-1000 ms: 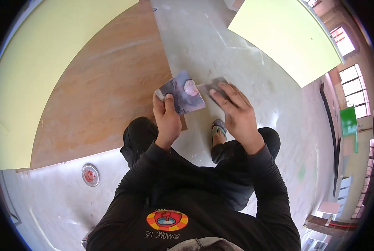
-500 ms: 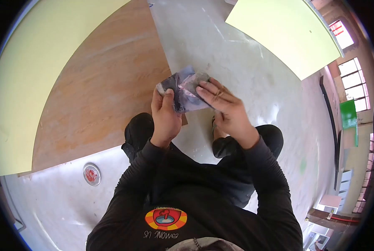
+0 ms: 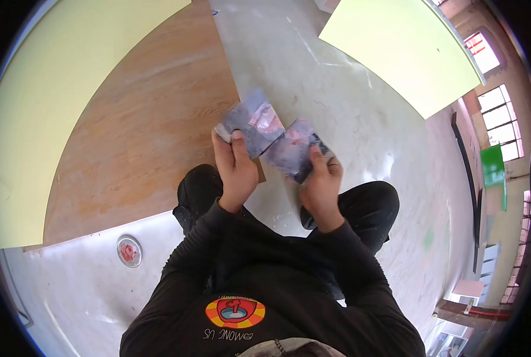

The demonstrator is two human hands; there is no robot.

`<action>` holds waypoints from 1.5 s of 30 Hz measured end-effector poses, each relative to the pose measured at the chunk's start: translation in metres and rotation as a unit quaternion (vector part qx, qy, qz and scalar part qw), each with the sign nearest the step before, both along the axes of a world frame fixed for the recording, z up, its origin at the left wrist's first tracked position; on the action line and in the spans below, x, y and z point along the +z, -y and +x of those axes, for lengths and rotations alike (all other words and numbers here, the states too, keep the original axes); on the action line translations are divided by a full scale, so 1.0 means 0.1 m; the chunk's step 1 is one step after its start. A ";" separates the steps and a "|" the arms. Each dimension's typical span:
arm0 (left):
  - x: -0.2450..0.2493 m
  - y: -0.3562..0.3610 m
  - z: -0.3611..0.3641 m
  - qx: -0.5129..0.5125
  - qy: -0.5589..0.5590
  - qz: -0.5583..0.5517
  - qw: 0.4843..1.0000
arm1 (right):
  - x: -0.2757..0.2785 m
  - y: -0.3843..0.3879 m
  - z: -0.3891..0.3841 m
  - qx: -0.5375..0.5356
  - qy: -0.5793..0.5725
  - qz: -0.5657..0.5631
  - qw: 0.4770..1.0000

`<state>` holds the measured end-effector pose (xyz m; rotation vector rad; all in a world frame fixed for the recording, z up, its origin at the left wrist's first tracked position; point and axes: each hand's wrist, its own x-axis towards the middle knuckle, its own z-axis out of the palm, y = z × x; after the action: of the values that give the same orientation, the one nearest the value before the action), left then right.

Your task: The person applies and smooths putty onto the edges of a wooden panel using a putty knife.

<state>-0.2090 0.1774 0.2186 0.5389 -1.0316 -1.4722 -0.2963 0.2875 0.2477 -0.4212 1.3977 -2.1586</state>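
My left hand (image 3: 234, 160) is closed on a flat scraper blade (image 3: 242, 124), its thumb pressed on the near face. Pink filler is smeared across the upper part of this blade. A second flat scraper blade (image 3: 289, 156), greyish and also streaked with pink, is pinched between the thumb and fingers of my right hand (image 3: 324, 185). The two blades meet edge to edge in front of me, above the floor. Both hands are raised over the gap between my knees.
A brown wooden panel (image 3: 140, 131) lies at the left, bordered by a pale yellow sheet (image 3: 27, 119). Near its lower edge, a round metal lid (image 3: 129, 251) with reddish paste sits on the grey floor (image 3: 289, 59). Another yellow sheet (image 3: 396, 53) stands at upper right.
My right hand has turned and moved down and toward me, now gripping its blade from below. The blades, overlapped before, have spread apart to meet at their edges.
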 end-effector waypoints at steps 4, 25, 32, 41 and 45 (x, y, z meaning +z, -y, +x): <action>0.02 -0.07 0.13 0.007 0.151 -0.142 0.978 | -0.09 0.12 0.07 -0.028 0.027 0.031 0.999; -0.03 -0.14 -0.07 -0.083 -0.142 0.118 0.979 | 0.07 0.08 -0.10 0.093 -0.374 0.076 0.920; 0.03 -0.18 0.03 -0.088 -0.070 0.209 0.971 | 0.27 -0.23 -0.47 0.158 -0.660 0.335 0.654; -0.03 -0.16 0.10 -0.061 0.015 0.004 0.998 | 0.57 -0.14 -0.34 0.103 -0.796 0.231 0.551; 0.02 -0.17 0.14 -0.032 0.083 -0.053 0.995 | 0.58 -0.03 -0.36 0.082 -0.813 0.213 0.536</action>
<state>-0.1954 0.1945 0.2206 0.5638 -1.2613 -1.4384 -0.3323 0.2902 0.3060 -2.5595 2.3133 -0.6056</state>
